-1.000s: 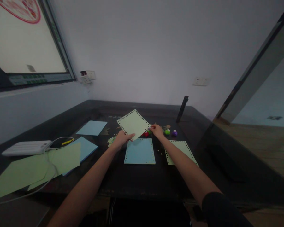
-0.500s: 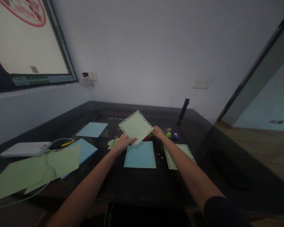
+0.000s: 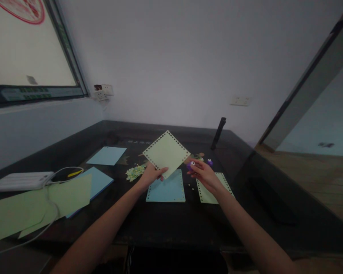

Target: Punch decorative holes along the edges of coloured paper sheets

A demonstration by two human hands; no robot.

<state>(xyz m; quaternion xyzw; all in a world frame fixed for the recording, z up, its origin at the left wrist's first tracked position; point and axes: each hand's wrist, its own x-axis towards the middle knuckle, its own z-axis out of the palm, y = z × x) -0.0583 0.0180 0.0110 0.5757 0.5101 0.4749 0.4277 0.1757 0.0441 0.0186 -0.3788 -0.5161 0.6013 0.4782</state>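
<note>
My left hand pinches the lower corner of a pale green paper square, held tilted above the table with small holes punched along its edges. In my right hand is a small purple hole punch with a white eye-like spot, just right of the paper's right corner. Beneath lies a stack of blue punched paper. A green punched sheet is partly covered by my right forearm. Left of my left hand is a heap of paper confetti. Another purple punch stands behind my right hand.
To the left lie large green sheets, blue sheets, a blue square and a white power bank with a cable. A black upright object stands at the back right. A dark flat object lies at right.
My right hand has drawn back toward me from behind the paper's right corner and now shows the purple punch in its fingers. The left hand still holds the green square.
</note>
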